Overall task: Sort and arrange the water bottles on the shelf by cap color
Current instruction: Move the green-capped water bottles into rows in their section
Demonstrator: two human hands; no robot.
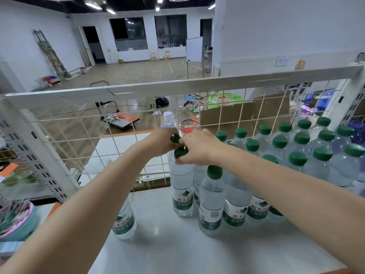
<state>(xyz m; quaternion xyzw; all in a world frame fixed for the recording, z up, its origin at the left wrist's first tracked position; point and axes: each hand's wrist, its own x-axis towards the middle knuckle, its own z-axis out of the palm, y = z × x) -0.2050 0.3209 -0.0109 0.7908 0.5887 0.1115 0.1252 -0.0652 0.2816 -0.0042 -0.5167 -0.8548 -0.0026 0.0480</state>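
Many clear water bottles with green caps (297, 147) stand packed on the right part of the white shelf (167, 246). My left hand (162, 142) grips the green cap of a bottle (175, 139) near the wire grid at the back. My right hand (197, 148) pinches the green cap of the bottle (181, 186) just in front of it. Another green-capped bottle (211, 200) stands nearer me. One bottle (125, 222) stands alone to the left, its top hidden behind my left forearm. A white-capped bottle (168, 119) shows behind the grid.
A white wire grid panel (122, 123) with a top rail (177, 86) closes the back of the shelf. A red instant-noodle bowl (188, 125) sits behind the grid. A pink basket (15, 220) lies at the left. Cardboard boxes (246, 113) stand beyond.
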